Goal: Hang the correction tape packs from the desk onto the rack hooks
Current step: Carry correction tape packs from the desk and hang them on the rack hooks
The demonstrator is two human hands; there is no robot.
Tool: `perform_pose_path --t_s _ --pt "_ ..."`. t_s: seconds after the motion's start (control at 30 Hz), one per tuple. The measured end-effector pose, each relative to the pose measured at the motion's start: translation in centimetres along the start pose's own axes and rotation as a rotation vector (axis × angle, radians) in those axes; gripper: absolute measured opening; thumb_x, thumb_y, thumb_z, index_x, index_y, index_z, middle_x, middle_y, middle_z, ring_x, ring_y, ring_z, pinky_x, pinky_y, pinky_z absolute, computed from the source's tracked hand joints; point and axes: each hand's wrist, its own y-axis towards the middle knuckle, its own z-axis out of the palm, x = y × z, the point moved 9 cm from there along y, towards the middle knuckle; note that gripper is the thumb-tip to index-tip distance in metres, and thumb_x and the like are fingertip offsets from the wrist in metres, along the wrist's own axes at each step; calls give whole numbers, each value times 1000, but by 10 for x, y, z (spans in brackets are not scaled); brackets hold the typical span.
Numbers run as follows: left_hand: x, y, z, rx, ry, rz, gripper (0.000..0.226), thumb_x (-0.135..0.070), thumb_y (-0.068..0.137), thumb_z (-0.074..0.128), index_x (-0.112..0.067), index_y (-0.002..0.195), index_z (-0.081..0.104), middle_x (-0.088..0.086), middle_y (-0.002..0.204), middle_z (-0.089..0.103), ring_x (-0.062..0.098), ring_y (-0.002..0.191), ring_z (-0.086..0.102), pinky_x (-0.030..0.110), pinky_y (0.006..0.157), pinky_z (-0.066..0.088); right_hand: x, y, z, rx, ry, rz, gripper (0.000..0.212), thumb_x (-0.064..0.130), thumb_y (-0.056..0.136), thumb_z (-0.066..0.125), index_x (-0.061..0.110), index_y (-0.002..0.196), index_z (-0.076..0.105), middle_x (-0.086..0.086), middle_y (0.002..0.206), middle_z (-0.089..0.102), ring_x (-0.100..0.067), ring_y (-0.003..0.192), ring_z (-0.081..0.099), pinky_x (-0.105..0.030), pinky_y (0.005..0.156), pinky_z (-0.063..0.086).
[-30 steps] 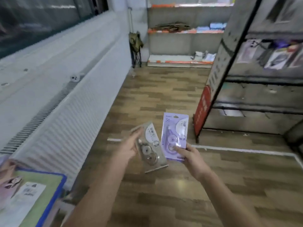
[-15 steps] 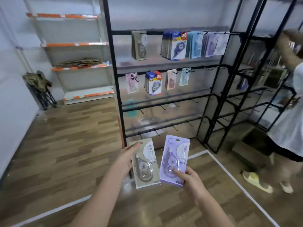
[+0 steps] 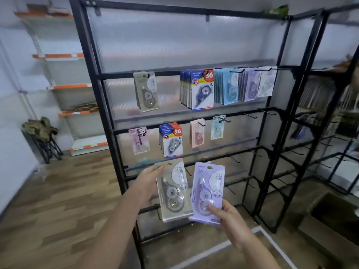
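Currently two correction tape packs are being held upright in front of the black rack (image 3: 108, 121), long axes vertical, hang-holes at the top. The beige pack (image 3: 172, 190) is being gripped along its left edge by the left hand (image 3: 148, 181), fingers curled round the card; the lilac pack (image 3: 208, 193) is being pinched at its lower edge by the right hand (image 3: 226, 212), thumb on the blister.

Key relation — both packs are sitting low, level with the third rail, while matching stock is hanging well above: a single beige pack on the top rail's left hook (image 3: 146, 91) up and slightly left of the left hand, and lilac packs (image 3: 251, 85) up and to the right of the right hand. Each hand is thus judged nearer its own target. Bare hooks (image 3: 250, 115) are also showing on the second rail's right end.

The desk surface is not being seen from this view. Wood-look flooring (image 3: 48, 200) is being stood on — pale wall shelving with orange strips (image 3: 68, 86) is standing at the left, further black racks at the right.
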Motion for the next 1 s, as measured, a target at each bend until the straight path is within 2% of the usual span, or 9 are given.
perform_pose_path --t_s 0.1,0.27,0.33,0.47,0.57,0.7,0.83,0.9,1.0 --pt "-24 27 16 -35 84 65 16 -10 97 50 -1 100 63 7 78 74 19 67 71 26 57 56 21 37 -11 33 6 3 30 4 82 63 5 112 63 -13 106 72 -23 92 70 -31 80 52" --pt "-67 71 25 -181 158 176 17 -23 95 57 -11 100 67 11 93 73 31 90 65 53 94 48 55 101 -25 107 -27 -5 31 3 81 64 4 112 63 -13 106 72 -26 96 69 -33 83 52" --pt "-88 81 25 -257 164 225 12 -26 93 60 -16 94 67 7 89 73 28 89 65 53 96 46 62 124 -25 161 -50 0 34 6 79 66 2 113 63 -14 107 71 -31 100 67 -35 86 52" --pt "-142 85 27 -389 94 396 10 -22 90 63 -13 87 62 6 77 71 20 70 66 39 74 54 69 162 -22 295 -79 33 53 11 65 82 0 114 64 -16 105 72 -33 97 69 -35 82 54" --pt "-179 79 25 -462 65 517 14 -25 90 64 -12 91 63 6 77 73 19 67 70 33 61 56 65 182 -17 381 -127 49 83 32 38 94 2 111 66 -17 104 72 -31 96 70 -29 75 56" --pt "-222 76 21 -538 36 607 10 -20 91 62 -12 87 61 4 73 72 16 62 69 30 60 58 57 190 -1 491 -167 102 80 38 42 90 9 113 66 -13 106 72 -29 100 68 -44 93 49" --pt "-251 86 9 -592 22 649 11 -25 89 67 -14 88 64 13 90 71 33 85 68 53 86 54 55 199 9 496 -203 88 94 51 26 94 11 107 69 -11 102 73 -28 99 69 -45 96 47" --pt "-257 94 3 -605 22 637 14 -28 88 67 -14 90 65 16 95 71 38 93 67 58 88 51 54 202 13 489 -195 96 97 49 22 94 9 107 69 -12 101 73 -28 97 69 -43 93 49" --pt "-258 105 -1 -601 68 599 14 -29 89 65 -15 88 63 11 89 72 32 85 69 56 85 53 57 202 17 478 -172 92 96 46 23 95 9 108 68 -13 102 73 -29 97 69 -41 90 51"
